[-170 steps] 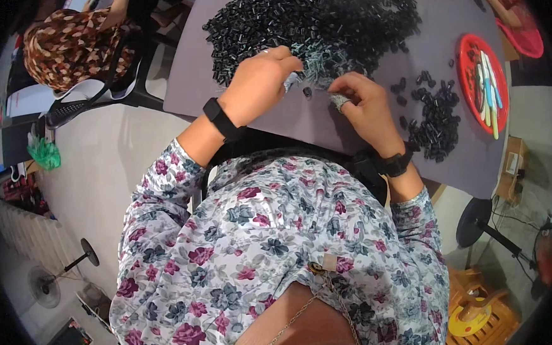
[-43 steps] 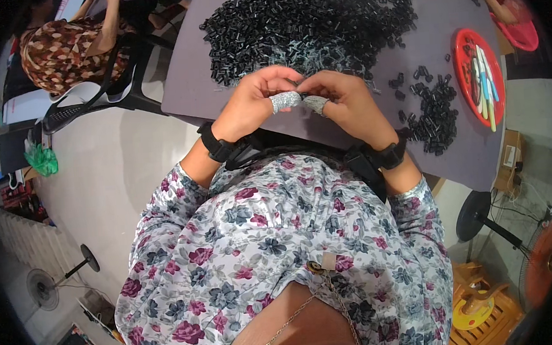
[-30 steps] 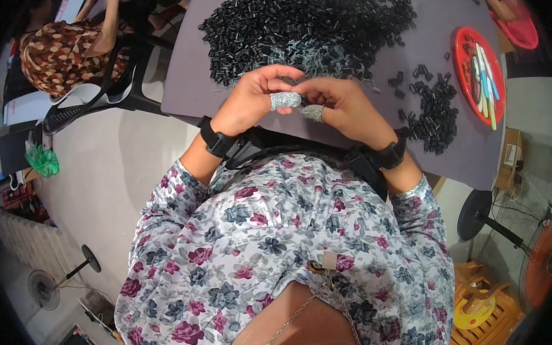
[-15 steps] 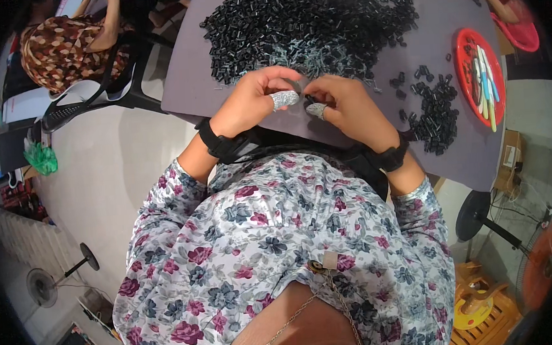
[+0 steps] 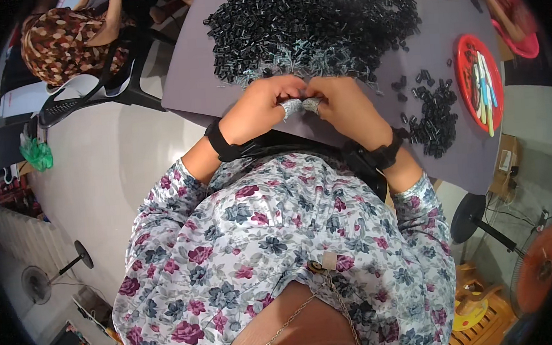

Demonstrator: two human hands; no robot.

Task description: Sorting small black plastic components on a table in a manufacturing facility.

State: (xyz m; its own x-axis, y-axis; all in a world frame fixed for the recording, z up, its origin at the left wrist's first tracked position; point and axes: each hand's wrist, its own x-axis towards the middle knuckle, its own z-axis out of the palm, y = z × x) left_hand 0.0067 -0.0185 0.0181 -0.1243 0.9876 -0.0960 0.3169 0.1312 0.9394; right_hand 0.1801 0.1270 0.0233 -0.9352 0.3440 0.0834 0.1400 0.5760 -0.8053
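My left hand (image 5: 263, 105) and my right hand (image 5: 340, 99) meet above the near edge of the grey table (image 5: 188, 83). Both are pinched closed, fingertips almost touching, with a silvery wrapping on each thumb. Whatever lies between the fingertips is too small and covered to make out. Just beyond them spreads a large heap of small black plastic pieces (image 5: 317, 18), with thin grey-blue scraps (image 5: 300, 58) along its near side. A smaller pile of black pieces (image 5: 434, 122) lies to the right of my right hand.
A red oval tray (image 5: 465, 88) at the table's right holds knife-like tools with pale and blue handles. One person in a patterned top (image 5: 69, 46) sits at the far left by a black chair (image 5: 133, 96); another person's arm (image 5: 500, 13) shows at upper right. Fans stand on both sides.
My hands have come closer together, their wrapped thumbs now nearly touching. The dark piece visible at my right fingertips before is now hidden.
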